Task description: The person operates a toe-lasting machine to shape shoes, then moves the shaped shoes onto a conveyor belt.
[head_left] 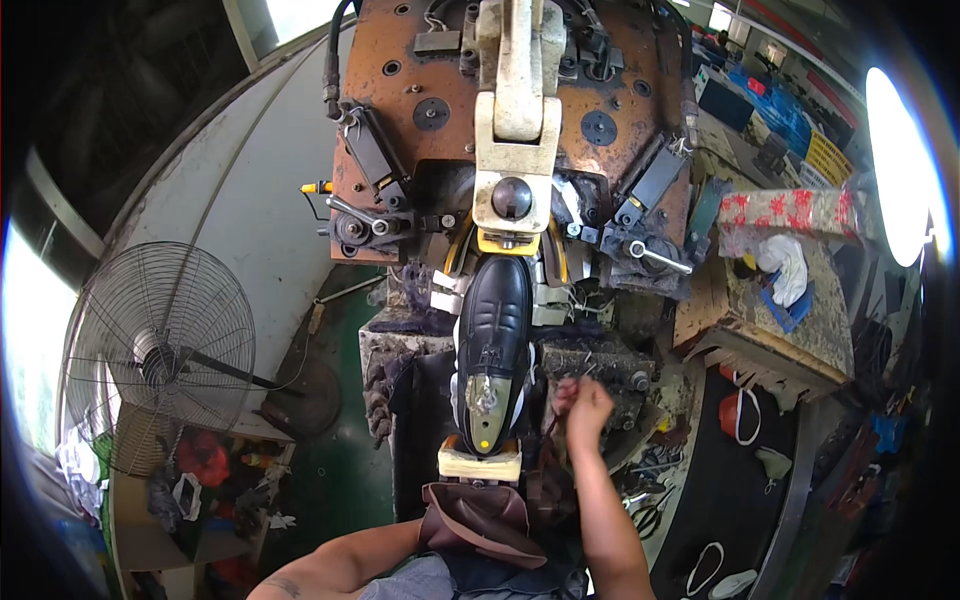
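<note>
A black leather shoe upper (497, 310) sits on an olive last (484, 415) with a yellow dot, lengthwise in the middle of the machine. The black toe end lies under the yellow-edged machine head, and the last's bare end rests by a pale yellow pad (480, 462). My right hand (590, 405) is closed in a pinch to the right of the shoe, over a dirty metal block (625, 385); what its fingers hold cannot be made out. My left forearm (365, 550) runs behind a brown leather-like piece (480, 525) near my body, and that hand is hidden.
The rust-brown machine plate (420, 75) with clamps and a pale central arm (518, 130) stands ahead. A floor fan (160, 355) is at left. On the right are a worn wooden stand (760, 320) with a white glove (785, 268), and a dark conveyor belt (715, 520) carrying shoe parts.
</note>
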Tool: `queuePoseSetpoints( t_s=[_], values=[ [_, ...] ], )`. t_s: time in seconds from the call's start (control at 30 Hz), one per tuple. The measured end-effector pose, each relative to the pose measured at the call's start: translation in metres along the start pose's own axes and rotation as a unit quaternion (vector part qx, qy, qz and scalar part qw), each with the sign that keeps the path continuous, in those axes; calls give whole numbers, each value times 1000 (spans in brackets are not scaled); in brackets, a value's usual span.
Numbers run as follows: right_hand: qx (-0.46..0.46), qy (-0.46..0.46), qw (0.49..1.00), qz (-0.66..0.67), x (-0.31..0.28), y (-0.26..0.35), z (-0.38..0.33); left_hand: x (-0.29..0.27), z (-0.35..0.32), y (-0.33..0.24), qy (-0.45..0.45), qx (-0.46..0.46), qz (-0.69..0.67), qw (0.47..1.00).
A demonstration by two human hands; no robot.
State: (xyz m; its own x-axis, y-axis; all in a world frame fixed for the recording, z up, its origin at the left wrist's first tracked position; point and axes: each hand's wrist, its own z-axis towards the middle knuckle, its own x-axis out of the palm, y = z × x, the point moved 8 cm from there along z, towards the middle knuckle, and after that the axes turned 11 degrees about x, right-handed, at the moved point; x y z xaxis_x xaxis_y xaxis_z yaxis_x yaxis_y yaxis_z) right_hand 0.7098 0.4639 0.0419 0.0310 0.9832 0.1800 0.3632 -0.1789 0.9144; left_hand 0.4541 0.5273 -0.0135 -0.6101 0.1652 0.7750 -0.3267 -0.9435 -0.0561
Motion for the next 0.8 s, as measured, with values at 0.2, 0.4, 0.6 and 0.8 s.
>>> queuePoseSetpoints(
  t_s=[0.2,0.4,0.6,0.8],
  values=[
    [40,-250,911,-326,-148,-45,68,66,-31,-57,409,129,-425,797],
    [-17,-184,919,-349,-154,-38,48,39,-80,-113,640,239,-670,291],
    [-202,-127,904,-354,-114,-18,-8,51,-140,-107,629,305,-713,-49],
    [-222,2,920,-323,-82,-4,-45,160,-20,-120,472,367,-778,-190]
  ],
)
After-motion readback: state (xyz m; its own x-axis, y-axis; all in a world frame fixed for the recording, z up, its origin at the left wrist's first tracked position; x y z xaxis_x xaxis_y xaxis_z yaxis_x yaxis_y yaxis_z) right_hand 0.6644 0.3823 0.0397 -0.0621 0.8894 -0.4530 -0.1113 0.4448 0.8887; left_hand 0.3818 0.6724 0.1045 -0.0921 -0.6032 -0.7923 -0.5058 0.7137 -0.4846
